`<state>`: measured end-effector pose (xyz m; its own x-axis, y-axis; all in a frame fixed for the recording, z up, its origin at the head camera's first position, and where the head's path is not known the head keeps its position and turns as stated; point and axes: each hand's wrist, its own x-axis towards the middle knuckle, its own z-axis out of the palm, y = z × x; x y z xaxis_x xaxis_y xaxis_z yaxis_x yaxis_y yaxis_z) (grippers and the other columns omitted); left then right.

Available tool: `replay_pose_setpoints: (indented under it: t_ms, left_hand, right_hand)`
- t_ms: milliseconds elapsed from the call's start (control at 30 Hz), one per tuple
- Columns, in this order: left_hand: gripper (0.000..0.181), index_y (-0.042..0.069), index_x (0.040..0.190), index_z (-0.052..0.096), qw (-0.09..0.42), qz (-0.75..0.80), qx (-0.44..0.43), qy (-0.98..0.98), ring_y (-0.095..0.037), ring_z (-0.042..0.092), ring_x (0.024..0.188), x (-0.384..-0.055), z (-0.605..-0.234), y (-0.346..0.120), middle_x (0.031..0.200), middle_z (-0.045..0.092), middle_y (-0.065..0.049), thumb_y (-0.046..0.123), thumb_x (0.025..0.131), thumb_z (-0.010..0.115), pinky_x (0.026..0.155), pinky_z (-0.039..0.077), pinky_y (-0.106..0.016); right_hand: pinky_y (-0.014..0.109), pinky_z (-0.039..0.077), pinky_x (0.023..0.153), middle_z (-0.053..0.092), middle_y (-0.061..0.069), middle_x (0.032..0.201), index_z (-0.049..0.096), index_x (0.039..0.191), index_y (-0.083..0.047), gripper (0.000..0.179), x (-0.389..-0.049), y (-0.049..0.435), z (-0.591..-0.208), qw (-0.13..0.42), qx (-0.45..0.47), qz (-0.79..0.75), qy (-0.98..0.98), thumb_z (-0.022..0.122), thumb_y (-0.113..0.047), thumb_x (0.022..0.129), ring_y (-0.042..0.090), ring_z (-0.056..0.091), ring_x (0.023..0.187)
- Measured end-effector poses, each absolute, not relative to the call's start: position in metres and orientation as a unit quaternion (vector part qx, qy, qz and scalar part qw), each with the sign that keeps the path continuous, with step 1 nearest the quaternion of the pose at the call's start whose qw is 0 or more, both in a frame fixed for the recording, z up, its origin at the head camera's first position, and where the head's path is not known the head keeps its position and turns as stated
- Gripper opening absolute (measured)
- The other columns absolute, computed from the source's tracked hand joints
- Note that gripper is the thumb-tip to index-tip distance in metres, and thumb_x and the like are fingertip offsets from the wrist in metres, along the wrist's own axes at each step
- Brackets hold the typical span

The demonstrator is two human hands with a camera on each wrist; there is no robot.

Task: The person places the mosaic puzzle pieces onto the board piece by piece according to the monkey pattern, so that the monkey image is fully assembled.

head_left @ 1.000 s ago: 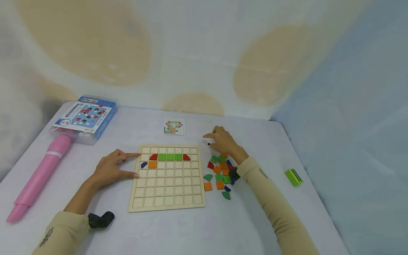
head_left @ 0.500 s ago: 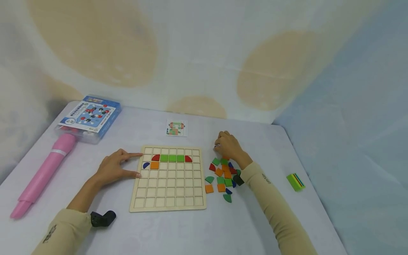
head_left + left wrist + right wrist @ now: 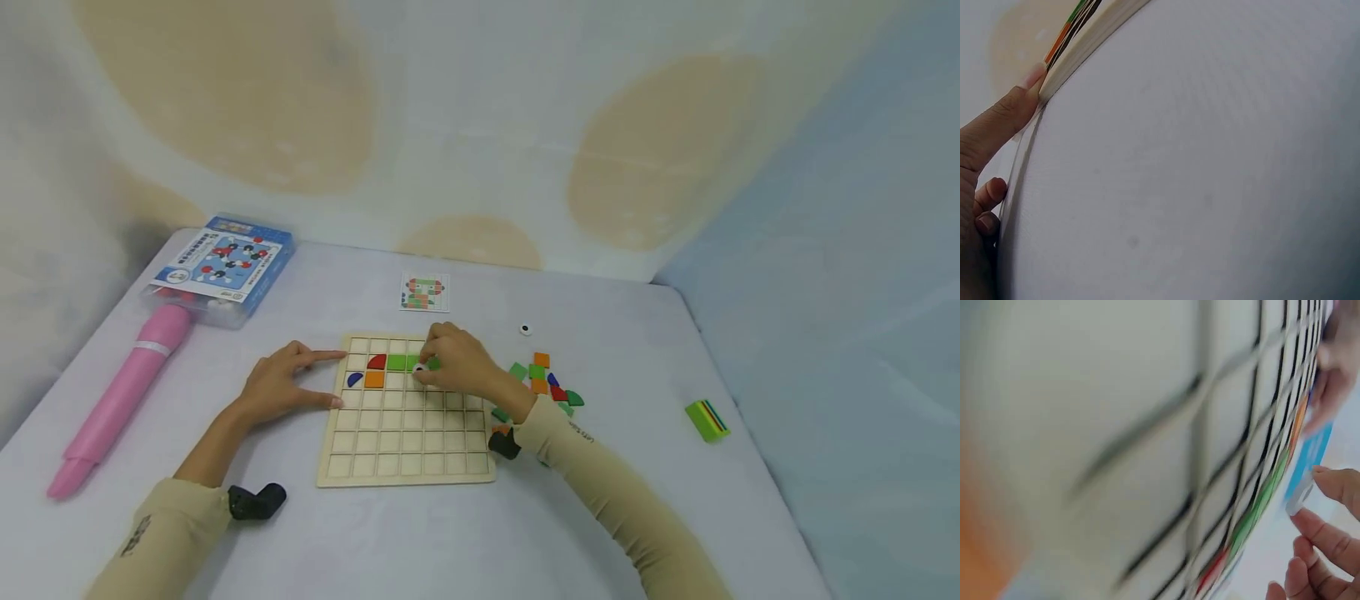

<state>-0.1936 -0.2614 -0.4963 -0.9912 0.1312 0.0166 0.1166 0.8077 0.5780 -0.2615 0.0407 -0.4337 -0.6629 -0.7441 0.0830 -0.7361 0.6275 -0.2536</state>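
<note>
A wooden grid board (image 3: pixel 405 442) lies on the table. My left hand (image 3: pixel 288 379) rests at its left side, index finger and thumb touching the edge. My right hand (image 3: pixel 461 364) is over the upper part of the board and pinches a small white eye disc (image 3: pixel 420 368) between thumb and index finger; the right wrist view shows the disc (image 3: pixel 1300 492) held above the grid. A red quarter-circle (image 3: pixel 377 362), green squares (image 3: pixel 397 362), an orange square (image 3: pixel 374 380) and a blue half-circle (image 3: pixel 355 380) sit in cells. The right hand covers part of that row.
Loose coloured pieces (image 3: pixel 540 386) lie right of the board, partly under the right forearm. Another eye disc (image 3: pixel 526 330) is behind them. A pattern card (image 3: pixel 424 293) lies beyond the board. Around are a boxed set (image 3: pixel 225 262), a pink rolled object (image 3: pixel 123 392) and a green block (image 3: pixel 707 420).
My right hand took an eye disc from the table behind the loose pieces and moved left with it over the board. The left hand has kept its place at the board's edge.
</note>
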Motion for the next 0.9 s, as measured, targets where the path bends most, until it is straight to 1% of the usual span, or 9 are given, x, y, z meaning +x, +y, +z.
replay_pose_setpoints:
  t_ms: [67,200,400,533,633,667,900]
  left_hand:
    - [0.079,0.025,0.137,0.062,0.014,0.307,0.064,0.950,-0.021,0.041,0.085,-0.194,-0.498,-0.260,0.097,0.049,-0.007,0.057,0.068,0.085,0.076,0.029,-0.038]
    - [0.079,0.026,0.137,0.062,0.016,0.311,0.060,0.948,-0.021,0.042,0.085,-0.194,-0.499,-0.258,0.097,0.049,-0.006,0.058,0.068,0.085,0.077,0.029,-0.039]
    - [0.079,0.025,0.136,0.062,0.008,0.308,0.064,0.949,-0.020,0.041,0.083,-0.191,-0.494,-0.258,0.095,0.049,-0.006,0.058,0.068,0.084,0.076,0.027,-0.039]
    - [0.079,0.025,0.136,0.062,0.004,0.302,0.070,0.951,-0.019,0.041,0.082,-0.192,-0.494,-0.259,0.094,0.049,-0.004,0.059,0.068,0.084,0.076,0.026,-0.039]
    - [0.079,0.025,0.136,0.063,-0.001,0.298,0.075,0.952,-0.018,0.041,0.081,-0.193,-0.495,-0.259,0.093,0.049,-0.004,0.059,0.068,0.084,0.075,0.026,-0.038]
    - [0.079,0.024,0.136,0.063,-0.003,0.297,0.075,0.952,-0.018,0.041,0.081,-0.193,-0.494,-0.259,0.093,0.049,-0.004,0.059,0.068,0.084,0.075,0.025,-0.038]
    - [0.078,0.024,0.136,0.063,0.000,0.298,0.069,0.952,-0.019,0.041,0.081,-0.192,-0.492,-0.260,0.093,0.049,-0.004,0.056,0.068,0.084,0.075,0.026,-0.038]
  right_hand:
    - [0.026,0.043,0.074,0.060,0.000,0.099,0.078,0.099,-0.012,0.024,-0.255,0.025,-0.434,0.022,-0.415,-0.111,0.903,0.074,-0.033,0.090,0.015,0.051,0.089]
    - [0.029,0.043,0.082,0.059,-0.003,0.102,0.078,0.098,-0.015,0.024,-0.248,0.007,-0.438,0.010,-0.411,-0.054,0.910,0.072,-0.038,0.091,0.014,0.049,0.092]
    - [0.031,0.043,0.086,0.059,-0.003,0.103,0.078,0.095,-0.018,0.025,-0.245,0.002,-0.441,0.012,-0.411,-0.027,0.911,0.071,-0.041,0.091,0.014,0.051,0.094]
    - [0.034,0.044,0.089,0.060,-0.001,0.105,0.078,0.100,-0.017,0.028,-0.242,0.005,-0.439,0.024,-0.403,-0.037,0.914,0.071,-0.042,0.091,0.015,0.052,0.098]
    - [0.033,0.042,0.087,0.060,-0.001,0.106,0.078,0.106,-0.017,0.028,-0.240,0.009,-0.437,0.031,-0.400,-0.053,0.914,0.073,-0.039,0.089,0.015,0.052,0.099]
    - [0.031,0.042,0.085,0.060,-0.001,0.105,0.078,0.106,-0.017,0.027,-0.240,0.010,-0.437,0.029,-0.403,-0.056,0.913,0.074,-0.037,0.089,0.015,0.052,0.098]
    - [0.027,0.039,0.079,0.061,-0.001,0.102,0.079,0.104,-0.016,0.020,-0.242,0.006,-0.438,0.014,-0.425,-0.067,0.903,0.072,-0.031,0.092,0.014,0.053,0.094]
